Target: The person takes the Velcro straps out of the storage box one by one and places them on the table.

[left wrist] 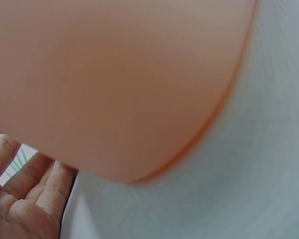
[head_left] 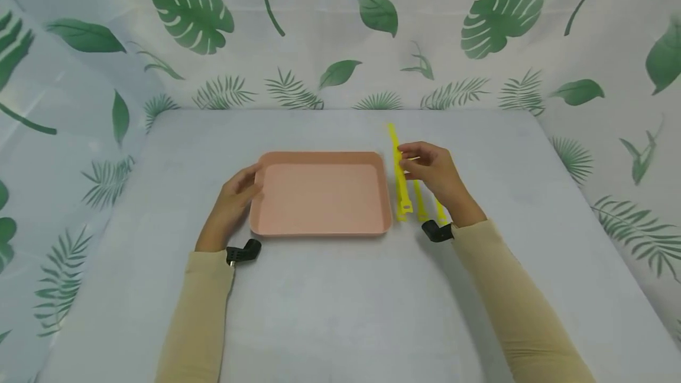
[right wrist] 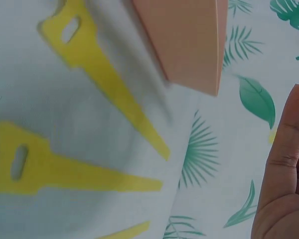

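Observation:
A pink rectangular tray (head_left: 321,194) lies on the white table, and my left hand (head_left: 232,205) grips its left rim; in the left wrist view the tray (left wrist: 139,89) covers part of the fingers. Right of the tray, my right hand (head_left: 432,171) pinches a flat yellow saw-shaped piece (head_left: 401,185) between thumb and fingers, held lengthwise beside the tray's right edge. Similar yellow saw-shaped pieces lie below that hand; the right wrist view shows one saw piece (right wrist: 112,89) near the tray, another saw piece (right wrist: 79,169) beside it and the tip of a third (right wrist: 127,231).
The white cloth-covered table (head_left: 340,300) runs back to a wall covering (head_left: 319,28) printed with green leaves. A black wrist camera (head_left: 245,250) sits at the left cuff, and another black camera (head_left: 437,231) at the right cuff.

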Demonstrator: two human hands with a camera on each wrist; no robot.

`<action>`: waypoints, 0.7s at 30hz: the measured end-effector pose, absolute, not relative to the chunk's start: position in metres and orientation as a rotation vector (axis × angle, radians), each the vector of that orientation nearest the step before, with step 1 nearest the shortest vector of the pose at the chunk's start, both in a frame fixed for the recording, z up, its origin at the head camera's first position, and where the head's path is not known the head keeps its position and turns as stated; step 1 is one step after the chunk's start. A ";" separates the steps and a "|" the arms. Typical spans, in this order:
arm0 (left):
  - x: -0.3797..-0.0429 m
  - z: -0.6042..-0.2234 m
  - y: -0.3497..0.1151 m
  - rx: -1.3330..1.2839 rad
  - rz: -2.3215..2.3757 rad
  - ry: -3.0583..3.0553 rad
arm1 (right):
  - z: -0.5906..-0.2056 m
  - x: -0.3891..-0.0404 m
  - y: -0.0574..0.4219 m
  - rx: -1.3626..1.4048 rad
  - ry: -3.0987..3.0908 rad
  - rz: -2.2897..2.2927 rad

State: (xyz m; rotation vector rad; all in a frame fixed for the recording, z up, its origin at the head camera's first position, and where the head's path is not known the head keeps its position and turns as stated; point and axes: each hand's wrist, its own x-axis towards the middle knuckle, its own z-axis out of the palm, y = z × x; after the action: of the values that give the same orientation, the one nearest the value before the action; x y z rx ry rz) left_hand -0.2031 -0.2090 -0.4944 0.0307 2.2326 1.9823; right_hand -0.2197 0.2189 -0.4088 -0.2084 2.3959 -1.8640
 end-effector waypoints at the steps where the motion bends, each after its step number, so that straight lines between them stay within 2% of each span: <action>1: -0.203 -0.495 -0.209 0.026 1.980 2.233 | -0.409 -0.220 0.221 -0.201 2.401 -1.862; 21: -0.201 -0.491 -0.208 0.018 1.977 2.219 | -0.419 -0.209 0.269 0.003 2.468 -1.831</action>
State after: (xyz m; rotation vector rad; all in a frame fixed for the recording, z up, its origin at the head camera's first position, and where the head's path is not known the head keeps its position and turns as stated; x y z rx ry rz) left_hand -0.2010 -0.2083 -0.4908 0.0184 2.2191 1.9767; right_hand -0.2087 0.2689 -0.4188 0.0030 2.4684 -1.8315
